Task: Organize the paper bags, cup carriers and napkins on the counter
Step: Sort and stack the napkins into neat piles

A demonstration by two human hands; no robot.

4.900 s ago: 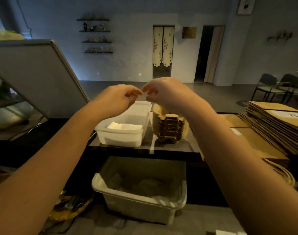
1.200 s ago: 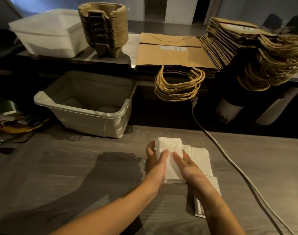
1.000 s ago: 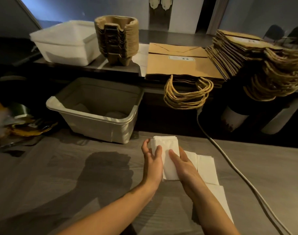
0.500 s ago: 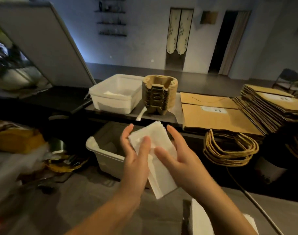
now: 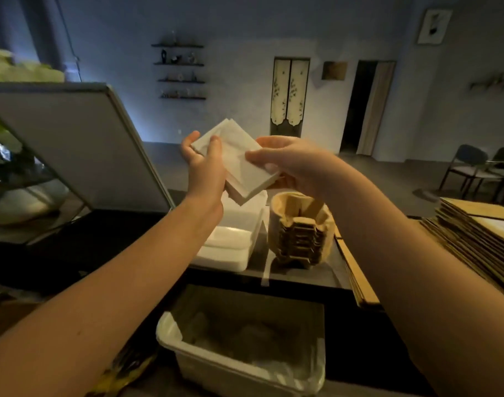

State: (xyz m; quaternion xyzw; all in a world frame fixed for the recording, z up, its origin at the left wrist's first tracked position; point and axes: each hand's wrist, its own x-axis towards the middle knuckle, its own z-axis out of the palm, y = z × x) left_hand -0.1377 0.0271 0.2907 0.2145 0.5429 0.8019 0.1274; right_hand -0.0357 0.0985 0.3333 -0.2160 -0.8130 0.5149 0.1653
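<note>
I see the napkin stack (image 5: pixel 239 164) held up between both hands, its long axis slanting from far left down to near right. The left hand (image 5: pixel 205 170) wraps the far-left end, thumb over the top. The right hand (image 5: pixel 293 164) pinches the near-right edge. The white tub (image 5: pixel 222 260) sits on the counter (image 5: pixel 302 276) right below the stack, so I judge the coming move is straight down. The cup carriers (image 5: pixel 299 236) stand just right of the tub, and the paper bags (image 5: pixel 474 233) lie further right.

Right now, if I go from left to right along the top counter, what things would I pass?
Slanted grey board → white tub → stack of cup carriers → paper bags.
</note>
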